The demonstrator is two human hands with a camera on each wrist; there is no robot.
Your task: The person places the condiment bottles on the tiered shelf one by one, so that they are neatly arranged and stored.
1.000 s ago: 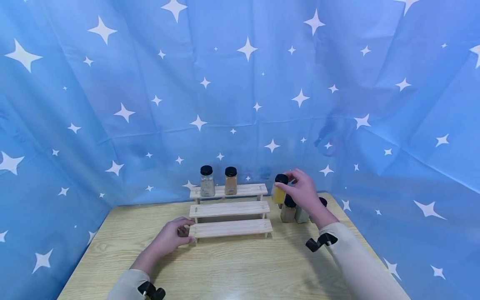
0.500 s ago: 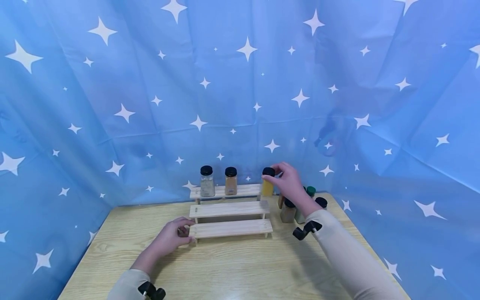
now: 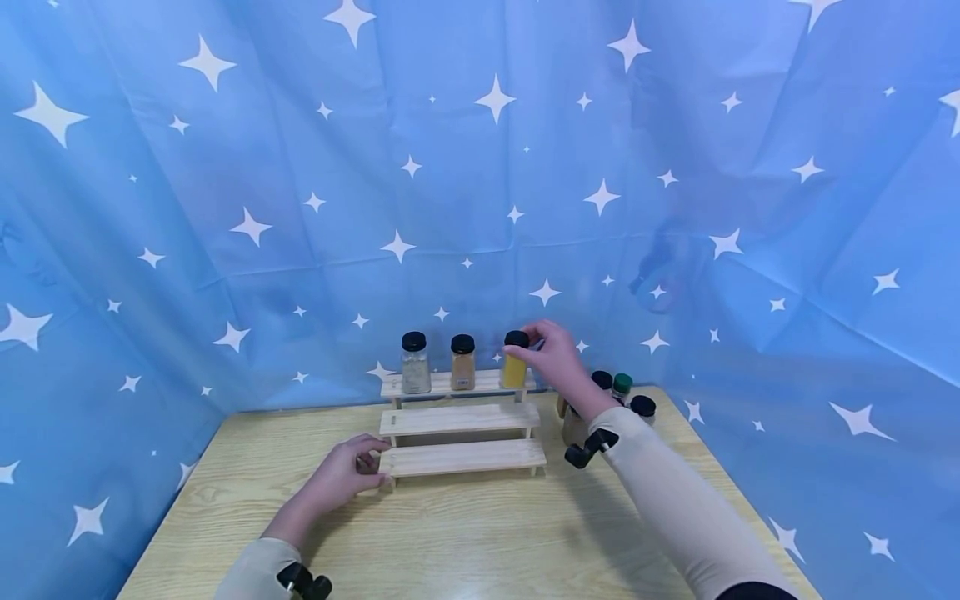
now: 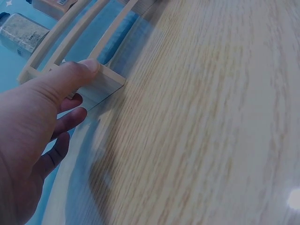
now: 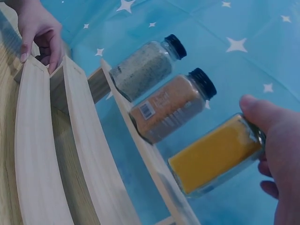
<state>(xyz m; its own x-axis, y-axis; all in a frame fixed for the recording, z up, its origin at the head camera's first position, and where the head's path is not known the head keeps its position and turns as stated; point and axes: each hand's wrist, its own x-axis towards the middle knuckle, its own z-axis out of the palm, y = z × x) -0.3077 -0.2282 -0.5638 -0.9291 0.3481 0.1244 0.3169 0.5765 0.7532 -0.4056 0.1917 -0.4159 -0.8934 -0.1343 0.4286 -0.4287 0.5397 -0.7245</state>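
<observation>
My right hand (image 3: 551,354) pinches a spice jar of yellow powder (image 5: 216,154) near its black lid, upright at the right end of the top step of a wooden three-step rack (image 3: 459,414). The jar's base is right at the step's surface. To its left on that step stand a jar of orange-tan spice (image 5: 168,108) and a jar of pale green-grey herbs (image 5: 144,69), both black-lidded. My left hand (image 3: 348,473) grips the left end of the lowest step, thumb in front and fingers behind, as the left wrist view shows.
Several more jars, one with a green lid (image 3: 622,383) and one with a black lid (image 3: 642,407), stand on the table right of the rack, partly behind my right forearm. A blue star-printed curtain (image 3: 480,167) hangs around the wooden table (image 3: 465,542).
My right hand has carried the yellow jar leftward from above the jar group to the top step's right end. The left hand has stayed on the rack.
</observation>
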